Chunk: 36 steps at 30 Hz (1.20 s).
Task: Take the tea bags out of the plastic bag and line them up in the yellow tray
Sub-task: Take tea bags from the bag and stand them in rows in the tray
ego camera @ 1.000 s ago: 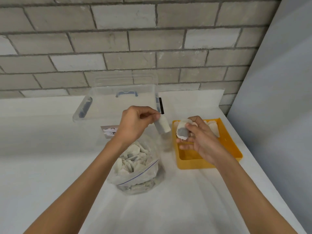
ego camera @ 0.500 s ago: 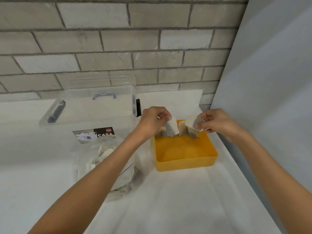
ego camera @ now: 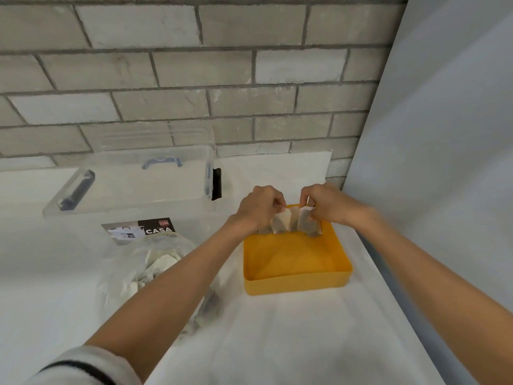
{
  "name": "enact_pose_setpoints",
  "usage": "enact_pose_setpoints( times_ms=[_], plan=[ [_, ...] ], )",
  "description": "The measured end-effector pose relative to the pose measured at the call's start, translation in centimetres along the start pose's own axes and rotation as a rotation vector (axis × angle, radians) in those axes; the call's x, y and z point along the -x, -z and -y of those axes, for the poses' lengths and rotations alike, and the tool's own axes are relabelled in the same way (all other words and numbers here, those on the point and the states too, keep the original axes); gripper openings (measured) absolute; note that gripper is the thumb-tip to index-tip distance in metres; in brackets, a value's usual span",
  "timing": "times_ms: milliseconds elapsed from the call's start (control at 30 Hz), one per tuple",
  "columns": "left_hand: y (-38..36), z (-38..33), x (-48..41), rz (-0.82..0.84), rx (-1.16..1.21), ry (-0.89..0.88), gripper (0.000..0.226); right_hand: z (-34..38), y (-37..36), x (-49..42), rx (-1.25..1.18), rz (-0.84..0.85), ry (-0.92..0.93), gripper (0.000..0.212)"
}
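Over the far end of the yellow tray (ego camera: 297, 283) our left hand (ego camera: 259, 208) pinches one tea bag (ego camera: 280, 222) upright, our right hand (ego camera: 326, 202) pinches another tea bag (ego camera: 305, 220) beside it, plastic bag (ego camera: 144, 270) lying left, still holding bags.

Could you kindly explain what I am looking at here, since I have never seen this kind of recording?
There is no machine here: a person wears a camera on the head, looking down at their own bare arms. The left hand and right hand each pinch a tea bag upright at the far end of the yellow tray, whose near part is bare. On the white table to the left lie a plastic bag of more tea bags and a clear lidded box behind it.
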State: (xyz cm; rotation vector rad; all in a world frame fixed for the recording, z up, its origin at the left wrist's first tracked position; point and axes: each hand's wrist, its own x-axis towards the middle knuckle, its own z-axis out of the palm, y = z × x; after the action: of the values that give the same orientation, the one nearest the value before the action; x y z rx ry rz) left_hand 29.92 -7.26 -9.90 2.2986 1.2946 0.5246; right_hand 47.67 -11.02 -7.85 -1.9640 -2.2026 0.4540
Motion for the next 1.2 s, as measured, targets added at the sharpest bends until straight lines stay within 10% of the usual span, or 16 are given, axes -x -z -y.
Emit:
enact_pose_setpoints(
  times_ms=[1200],
  plan=[
    [-4.4, 2.6, -2.5, -0.051, -0.094, 0.077, 0.013, -2.0, -2.6, -2.5, -0.104, -0.056, -0.049, 0.017]
  ],
)
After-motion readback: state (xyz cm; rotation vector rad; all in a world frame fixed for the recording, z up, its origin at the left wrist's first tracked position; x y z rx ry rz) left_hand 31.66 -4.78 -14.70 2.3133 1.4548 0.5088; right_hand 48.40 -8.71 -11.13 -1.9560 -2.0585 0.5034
